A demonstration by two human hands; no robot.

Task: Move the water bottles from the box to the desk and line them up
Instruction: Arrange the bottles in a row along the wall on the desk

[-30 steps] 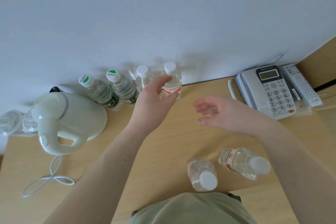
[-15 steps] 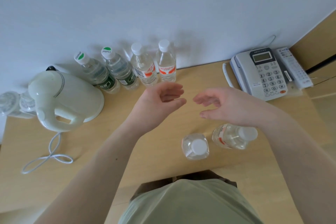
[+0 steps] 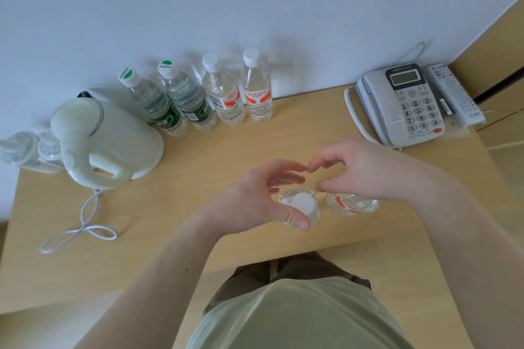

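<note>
Four water bottles stand in a row against the wall: two green-labelled ones (image 3: 154, 106) (image 3: 188, 100) and two orange-labelled ones (image 3: 224, 93) (image 3: 256, 88). Two more bottles stand near the desk's front edge. My left hand (image 3: 255, 201) curls around the white-capped bottle (image 3: 302, 204), thumb at its near side and fingers over its far side. My right hand (image 3: 365, 170) hovers over the other orange-labelled bottle (image 3: 351, 205) with fingers apart, hiding its cap. No box is in view.
A white electric kettle (image 3: 107, 136) with a looped cord (image 3: 82, 224) sits at the left of the wooden desk (image 3: 198, 207). Clear glass items (image 3: 25, 150) lie beside it. At the back right are a desk phone (image 3: 402, 105) and a remote (image 3: 453, 96).
My left hand let go of the fourth bottle in the row and drew back to the front white-capped bottle. My right hand came down over the other front bottle.
</note>
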